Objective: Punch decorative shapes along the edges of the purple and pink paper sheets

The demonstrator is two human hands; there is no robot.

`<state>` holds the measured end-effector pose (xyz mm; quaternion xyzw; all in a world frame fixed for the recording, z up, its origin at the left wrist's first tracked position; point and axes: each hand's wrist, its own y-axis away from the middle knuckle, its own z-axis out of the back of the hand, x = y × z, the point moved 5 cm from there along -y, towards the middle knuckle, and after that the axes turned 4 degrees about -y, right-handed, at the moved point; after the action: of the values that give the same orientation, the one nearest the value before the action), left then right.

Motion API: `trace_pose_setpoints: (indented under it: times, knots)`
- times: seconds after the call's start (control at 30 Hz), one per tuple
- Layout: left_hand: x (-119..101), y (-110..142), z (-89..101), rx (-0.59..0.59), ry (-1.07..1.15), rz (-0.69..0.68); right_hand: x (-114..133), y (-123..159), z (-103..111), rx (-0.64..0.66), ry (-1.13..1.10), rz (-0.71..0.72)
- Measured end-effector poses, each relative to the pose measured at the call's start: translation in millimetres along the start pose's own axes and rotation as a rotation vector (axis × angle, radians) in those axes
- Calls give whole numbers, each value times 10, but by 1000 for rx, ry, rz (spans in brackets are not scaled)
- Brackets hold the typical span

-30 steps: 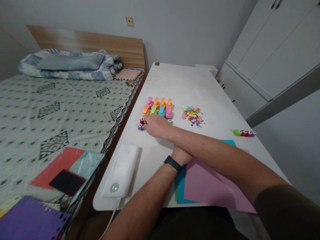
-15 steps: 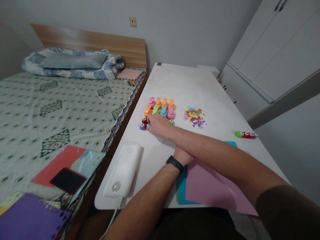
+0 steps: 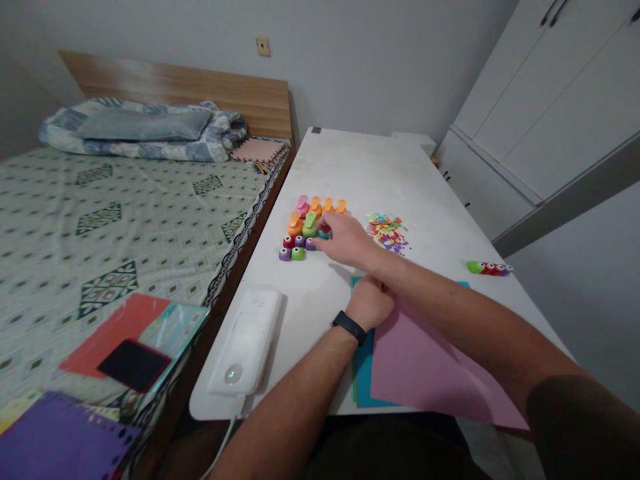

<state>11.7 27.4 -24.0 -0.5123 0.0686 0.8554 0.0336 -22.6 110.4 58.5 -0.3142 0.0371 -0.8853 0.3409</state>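
Right hand has been shifted up from the front row of small craft punches, which is now uncovered. Fingers are curled down at a teal punch, centre of frame; grip cannot be told. Left hand is balled, rested on teal card beside a pink sheet, lower centre. Larger orange punches are massed mid-desk; paper confetti is lying just right.

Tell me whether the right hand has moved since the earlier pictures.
Yes: the right hand has moved rightward and slightly farther up the table, judged against the white power bank, and no longer covers the row of small paper punches.
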Motion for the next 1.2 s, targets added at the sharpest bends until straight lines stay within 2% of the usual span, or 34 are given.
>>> trace_pose_setpoints:
  times: [0.2,0.3,0.43,0.5,0.6,0.7,0.83,1.03,1.1,1.2]
  knots:
    - [-35,34,14,9,-148,-46,-525,475,661,-77,57,-152]
    - [-47,33,22,12,-135,-45,-916,782,1017,-124,147,-266]
    - [-38,19,14,16,-127,-36,-1552,1215,1558,-171,263,-412]
    - [-39,16,11,22,-123,-38,-1897,1437,1788,-112,346,-509]
    - [-53,16,14,31,-118,-42,-2305,1734,2006,20,441,-570]
    - [-62,16,15,38,-113,-33,-2544,1963,2047,158,519,-583]
    - [-58,11,7,48,-109,-20,-2645,2113,1944,264,556,-538]
    - [-63,13,16,44,-115,-29,-2629,2098,1847,237,555,-508]
    - [-65,13,16,46,-115,-30,-2560,2060,1833,213,561,-496]
    - [-62,9,9,53,-118,-25,-2367,1991,1821,100,538,-491]
